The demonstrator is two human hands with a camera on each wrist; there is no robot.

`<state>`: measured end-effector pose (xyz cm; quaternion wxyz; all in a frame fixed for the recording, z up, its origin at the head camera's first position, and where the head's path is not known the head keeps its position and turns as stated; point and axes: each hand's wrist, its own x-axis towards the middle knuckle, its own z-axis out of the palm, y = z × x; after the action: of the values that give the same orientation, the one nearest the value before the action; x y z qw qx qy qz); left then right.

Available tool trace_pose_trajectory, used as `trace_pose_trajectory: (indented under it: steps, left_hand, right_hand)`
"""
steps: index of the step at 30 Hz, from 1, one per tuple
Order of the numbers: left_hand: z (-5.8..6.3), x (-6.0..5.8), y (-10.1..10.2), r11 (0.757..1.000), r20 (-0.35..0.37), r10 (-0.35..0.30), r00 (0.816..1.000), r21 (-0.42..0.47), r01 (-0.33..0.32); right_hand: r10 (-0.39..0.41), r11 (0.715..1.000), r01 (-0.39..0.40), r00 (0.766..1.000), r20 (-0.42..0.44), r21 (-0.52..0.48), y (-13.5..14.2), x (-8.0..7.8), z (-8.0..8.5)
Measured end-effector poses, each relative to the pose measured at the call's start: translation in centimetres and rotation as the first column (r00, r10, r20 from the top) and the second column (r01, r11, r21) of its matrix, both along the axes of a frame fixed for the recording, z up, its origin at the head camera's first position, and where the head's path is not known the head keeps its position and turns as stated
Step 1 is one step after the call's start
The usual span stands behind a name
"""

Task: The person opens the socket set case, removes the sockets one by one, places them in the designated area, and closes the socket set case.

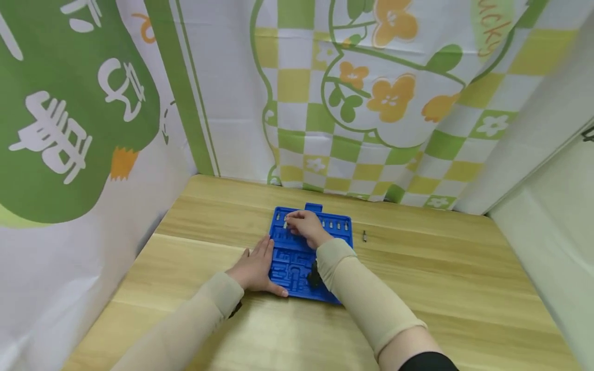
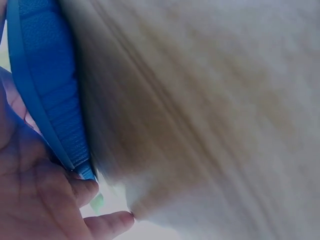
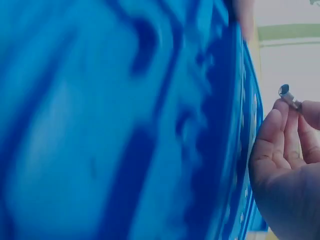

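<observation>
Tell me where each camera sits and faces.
Head: head-worn, facing forward and down at the blue tool case; left hand, right hand, sleeves show.
Left wrist: wrist-worn, facing the case's side and wooden tabletop; left hand shows.
Right wrist: wrist-worn, facing the case's molded interior; right hand shows, pinching a socket.
All share the case.

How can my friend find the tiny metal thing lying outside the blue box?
On the wooden table, find the open blue case. Just right of its far half lies a small metal piece. Unlike the row of metal bits inside the case, it lies alone on the wood.
</observation>
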<state>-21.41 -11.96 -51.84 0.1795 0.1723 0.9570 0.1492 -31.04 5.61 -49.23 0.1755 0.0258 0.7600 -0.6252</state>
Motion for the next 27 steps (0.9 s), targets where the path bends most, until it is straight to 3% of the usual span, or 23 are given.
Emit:
trace_pose_trajectory:
  steps: [4, 19, 27]
  left_hand:
    - [-0.2, 0.5, -0.4, 1.000, 0.001, 0.012, 1.000, -0.001, -0.012]
    - [0.6, 0.6, 0.0, 1.000, 0.014, 0.005, 1.000, -0.028, -0.005]
    - [0.8, 0.4, 0.0, 0.999, 0.013, 0.004, 1.000, -0.040, -0.003]
  right_hand:
    - [0.038, 0.999, -0.037, 0.999, -0.011, 0.025, 1.5, -0.5, 0.0]
    - [-0.044, 0.995, 0.043, 0.999, -0.002, -0.092, 10.2, -2.1, 0.7]
    - [-0.026, 0.999, 0.026, 1.000, 0.008, 0.018, 14.5, -1.8, 1.7]
